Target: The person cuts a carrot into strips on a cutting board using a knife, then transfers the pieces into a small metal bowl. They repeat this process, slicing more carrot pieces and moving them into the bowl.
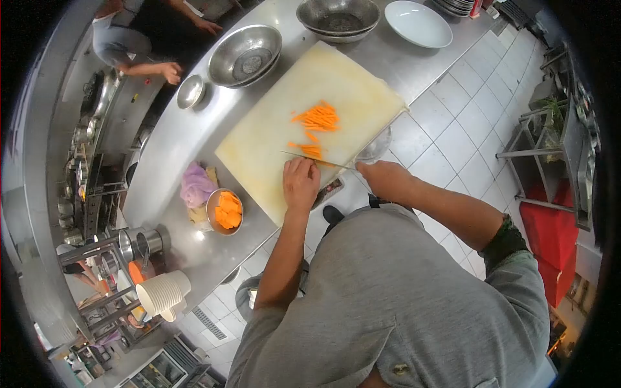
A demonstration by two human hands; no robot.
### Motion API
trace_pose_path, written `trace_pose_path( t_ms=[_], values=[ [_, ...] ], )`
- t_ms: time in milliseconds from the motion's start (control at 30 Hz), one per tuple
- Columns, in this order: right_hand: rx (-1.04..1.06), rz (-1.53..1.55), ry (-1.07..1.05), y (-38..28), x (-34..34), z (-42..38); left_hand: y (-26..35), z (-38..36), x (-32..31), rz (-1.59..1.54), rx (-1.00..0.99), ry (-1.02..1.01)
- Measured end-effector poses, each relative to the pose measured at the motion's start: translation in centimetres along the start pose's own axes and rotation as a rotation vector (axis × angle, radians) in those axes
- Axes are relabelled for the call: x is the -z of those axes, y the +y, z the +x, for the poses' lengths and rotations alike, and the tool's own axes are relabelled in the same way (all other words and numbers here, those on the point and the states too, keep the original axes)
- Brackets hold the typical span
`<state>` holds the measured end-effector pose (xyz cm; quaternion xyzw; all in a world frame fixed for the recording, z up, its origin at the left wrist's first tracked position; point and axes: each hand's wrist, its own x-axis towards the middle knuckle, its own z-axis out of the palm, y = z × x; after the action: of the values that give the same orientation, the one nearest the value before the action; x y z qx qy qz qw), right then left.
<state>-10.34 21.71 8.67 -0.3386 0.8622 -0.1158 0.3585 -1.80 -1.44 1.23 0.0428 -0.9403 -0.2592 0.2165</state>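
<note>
A white cutting board (259, 139) lies on the steel counter. My right hand (381, 180) grips a knife (343, 167) by its handle, the thin blade reaching left across the board's near part. Just on the near side of the blade, my left hand (301, 181) has its fingers curled down on a piece of carrot, mostly hidden beneath them. Cut carrot strips (310, 150) lie against the far side of the blade. Farther up the board is a bigger pile of carrot strips (318, 118). Left of the board, a metal bowl (239, 227) holds several carrot slices (228, 208).
A purple cloth (196, 185) lies beside the carrot bowl. Metal bowls (244, 57), a small metal bowl (191, 92) and a white plate (418, 24) stand along the counter's far side. Stacked cups (162, 294) are at lower left. Another person's hand (171, 72) is beyond the counter.
</note>
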Motion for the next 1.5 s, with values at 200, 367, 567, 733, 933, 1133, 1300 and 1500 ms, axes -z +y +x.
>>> trace_pose_path(
  t_ms=[200,367,567,733,933,1133,1300,1500],
  values=[
    [0.396,-0.041,0.223,5.1,0.6,6.5,-0.5,-0.2,2.9,0.012,0.067,0.026],
    [0.195,-0.019,0.255,3.2,4.0,3.4,-9.1,-5.2,14.2,0.266,0.529,0.162],
    [0.206,0.121,0.064,-1.7,0.8,1.8,-13.8,-8.6,17.6,0.471,0.733,-0.244],
    [0.294,0.12,0.096,-0.1,-1.1,3.5,-13.8,-8.4,18.8,0.257,0.7,-0.102],
    [0.176,0.07,0.143,2.8,1.9,3.7,-1.5,0.4,11.0,-0.406,0.661,-0.339],
    [0.113,-0.026,0.166,2.6,1.1,2.2,1.7,0.4,3.0,-0.045,0.316,-0.096],
    [0.055,-0.01,0.155,1.5,0.4,0.4,0.3,-0.5,4.2,-0.155,0.065,-0.168],
    [0.159,-0.067,0.169,1.3,-0.1,1.5,-0.7,-1.0,1.6,-0.175,0.049,-0.1]
  ],
)
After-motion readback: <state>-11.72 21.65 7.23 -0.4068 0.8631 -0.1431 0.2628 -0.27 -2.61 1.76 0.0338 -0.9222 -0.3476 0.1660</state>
